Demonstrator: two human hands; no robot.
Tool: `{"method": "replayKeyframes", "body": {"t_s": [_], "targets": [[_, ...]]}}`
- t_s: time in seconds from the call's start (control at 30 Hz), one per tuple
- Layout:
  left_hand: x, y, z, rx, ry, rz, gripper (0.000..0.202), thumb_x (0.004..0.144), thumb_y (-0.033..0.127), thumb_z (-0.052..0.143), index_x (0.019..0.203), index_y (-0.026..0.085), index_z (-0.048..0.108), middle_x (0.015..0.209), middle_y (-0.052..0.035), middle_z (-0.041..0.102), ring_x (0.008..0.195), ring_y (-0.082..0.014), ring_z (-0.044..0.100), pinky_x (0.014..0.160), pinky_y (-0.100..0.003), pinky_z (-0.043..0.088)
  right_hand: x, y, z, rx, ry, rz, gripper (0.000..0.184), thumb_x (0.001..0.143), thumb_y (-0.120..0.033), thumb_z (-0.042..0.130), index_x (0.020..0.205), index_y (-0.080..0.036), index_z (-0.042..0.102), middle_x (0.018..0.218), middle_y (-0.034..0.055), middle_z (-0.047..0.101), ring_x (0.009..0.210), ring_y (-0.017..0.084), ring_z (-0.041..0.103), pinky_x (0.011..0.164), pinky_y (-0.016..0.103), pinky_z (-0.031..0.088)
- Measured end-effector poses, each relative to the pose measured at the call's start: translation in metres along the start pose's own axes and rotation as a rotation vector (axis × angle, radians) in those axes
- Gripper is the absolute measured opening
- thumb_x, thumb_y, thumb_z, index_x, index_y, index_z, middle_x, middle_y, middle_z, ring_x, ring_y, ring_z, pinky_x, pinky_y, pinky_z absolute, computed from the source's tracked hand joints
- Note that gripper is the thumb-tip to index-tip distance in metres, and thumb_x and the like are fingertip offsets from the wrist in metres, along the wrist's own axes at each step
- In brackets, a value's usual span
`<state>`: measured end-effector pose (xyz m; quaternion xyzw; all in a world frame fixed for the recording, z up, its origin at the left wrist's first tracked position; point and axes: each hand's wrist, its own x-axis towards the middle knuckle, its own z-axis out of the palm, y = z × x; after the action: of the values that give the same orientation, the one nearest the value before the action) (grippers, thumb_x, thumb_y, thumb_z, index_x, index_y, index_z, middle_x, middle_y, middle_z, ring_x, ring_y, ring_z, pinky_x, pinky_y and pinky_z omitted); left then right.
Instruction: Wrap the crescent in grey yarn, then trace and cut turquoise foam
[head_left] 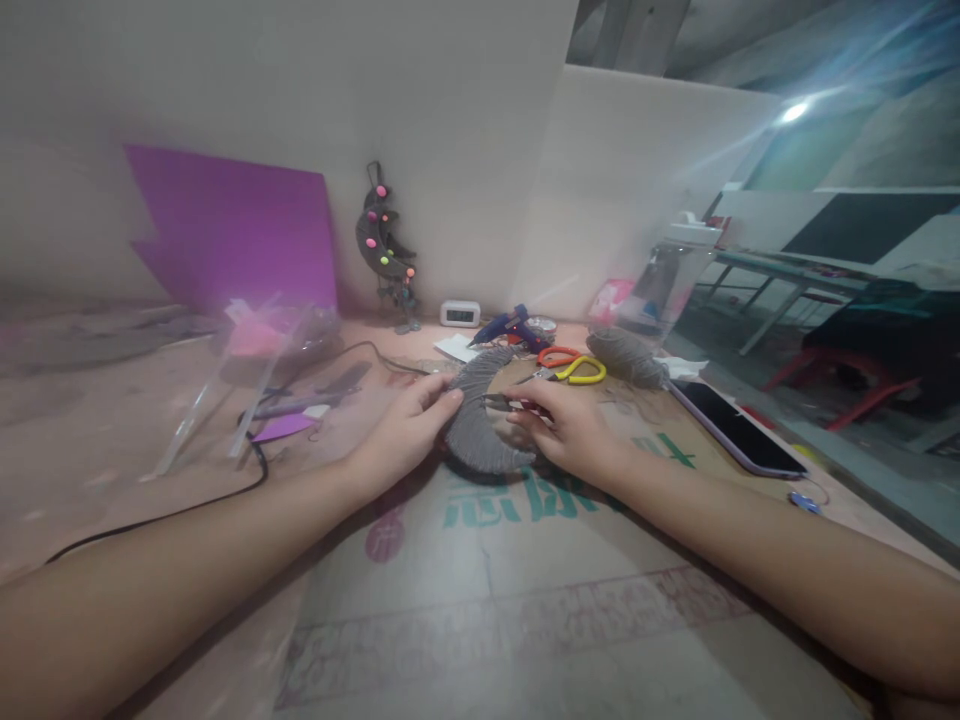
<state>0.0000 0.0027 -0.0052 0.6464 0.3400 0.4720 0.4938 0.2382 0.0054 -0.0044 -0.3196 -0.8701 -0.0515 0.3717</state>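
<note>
A crescent shape wrapped in grey yarn [480,430] rests on the printed cardboard in front of me. My left hand [420,415] is closed on its left outer edge, thumb on top of the yarn. My right hand [566,425] is at the crescent's inner curve, its fingers closed around a small tool with a dark, narrow tip [498,402]. The tip points left and reaches the yarn. Most of this tool is hidden by the fingers, so its kind is unclear.
Beyond the hands are a blue glue gun [510,328], orange-handled scissors [559,356], yellow-handled pliers [583,372] and a grey yarn ball [626,357]. A phone [739,428] lies right. A decorated dark crescent [384,240] stands behind; a black cord [217,497] runs left.
</note>
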Motion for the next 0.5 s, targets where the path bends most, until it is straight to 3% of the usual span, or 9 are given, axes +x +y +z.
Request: {"method": "replayKeyframes", "body": {"t_s": [0.17,0.5], "targets": [[0.0001,-0.0013,-0.0021,-0.014,-0.023,0.025,0.030,0.093,0.039,0.063,0.111,0.015,0.070,0.091,-0.0034,0.071,0.084,-0.0177,0.063,0.074,-0.025,0.049,-0.0006,0.0000,0.0001,0.017,-0.007,0.010,0.015,0.100,-0.023,0.057,0.111,-0.020,0.067,0.096,0.0085,0.077,0.074,0.019,0.070,0.065,0.029,0.053],[-0.0002,-0.0017,-0.0009,-0.030,-0.044,0.036,0.030,0.093,0.040,0.063,0.110,0.016,0.068,0.082,-0.0001,0.065,0.078,-0.0167,0.059,0.070,-0.025,0.046,-0.0004,0.0030,0.0037,0.051,-0.007,0.048,0.015,0.099,-0.023,0.058,0.107,-0.022,0.070,0.096,0.0071,0.078,0.078,0.020,0.072,0.070,0.030,0.054]]}}
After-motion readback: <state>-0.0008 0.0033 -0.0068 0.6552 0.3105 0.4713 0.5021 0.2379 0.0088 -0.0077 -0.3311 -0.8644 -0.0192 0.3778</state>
